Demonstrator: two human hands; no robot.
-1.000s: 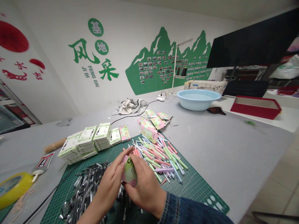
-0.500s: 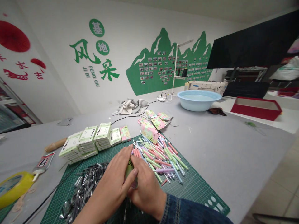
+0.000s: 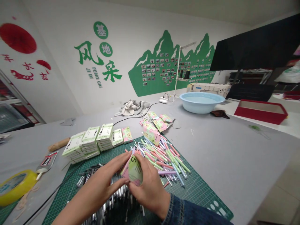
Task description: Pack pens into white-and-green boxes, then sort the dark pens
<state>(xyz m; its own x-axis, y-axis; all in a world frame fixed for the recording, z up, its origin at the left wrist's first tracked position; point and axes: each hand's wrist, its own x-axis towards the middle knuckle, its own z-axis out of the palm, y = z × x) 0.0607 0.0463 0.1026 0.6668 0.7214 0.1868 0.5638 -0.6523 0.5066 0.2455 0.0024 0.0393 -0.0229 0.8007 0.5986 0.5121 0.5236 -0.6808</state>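
Head view: silver-and-black pen parts (image 3: pixel 117 201) heaped nearest, under and around the hands, on the green cutting mat (image 3: pixel 198 190). Pink-and-green carton (image 3: pixel 134 172) is above the heap, pinched between left hand (image 3: pixel 112 172) on its left side and right hand (image 3: pixel 150 186) on its right. Both touch it, so neither is nearer. It's tilted; long axis seems to run away from the wearer, far end slightly left. Ends partly covered by fingers, can't tell if they're closed. Just past the right hand, ahead and right: pile of pastel sticks (image 3: pixel 170 156), mixed directions. Farther, left: stacked white-green boxes (image 3: pixel 104 132). Ahead: loose flattened-looking cartons (image 3: pixel 152 136) at the mat's far edge. Blue basin (image 3: pixel 202 107) beyond on the table (image 3: pixel 225 150).
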